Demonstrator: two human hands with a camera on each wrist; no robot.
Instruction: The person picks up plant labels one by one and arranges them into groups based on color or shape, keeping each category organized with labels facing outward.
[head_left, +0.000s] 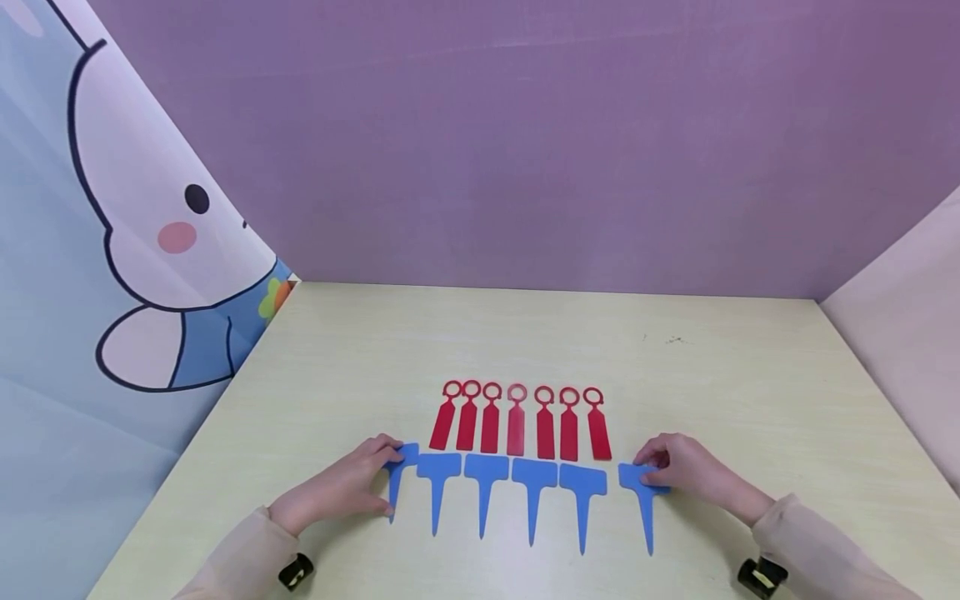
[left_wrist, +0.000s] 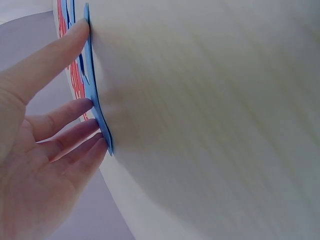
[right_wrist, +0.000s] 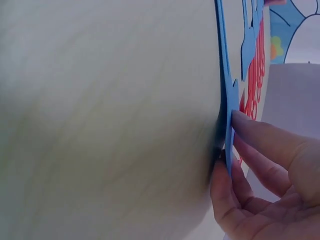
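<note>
Several blue T-shaped plant labels lie in a row on the table, with their pointed stems toward me. My left hand (head_left: 352,483) rests at the leftmost blue plant label (head_left: 397,475). Its fingertips touch the head and its thumb reaches the stem's tip; the left wrist view shows those fingers (left_wrist: 75,145) spread along the label's edge. At the row's right end my right hand (head_left: 686,471) pinches the head of the rightmost blue plant label (head_left: 645,508). In the right wrist view, the thumb (right_wrist: 265,140) lies on top and other fingers are at the label's edge.
Behind the blue row lie several red ring-topped tags (head_left: 516,429), side by side. A purple wall (head_left: 525,150) closes the table's far side, and a cartoon-print cloth (head_left: 60,467) hangs on the left. A pale panel (head_left: 915,333) stands at the right.
</note>
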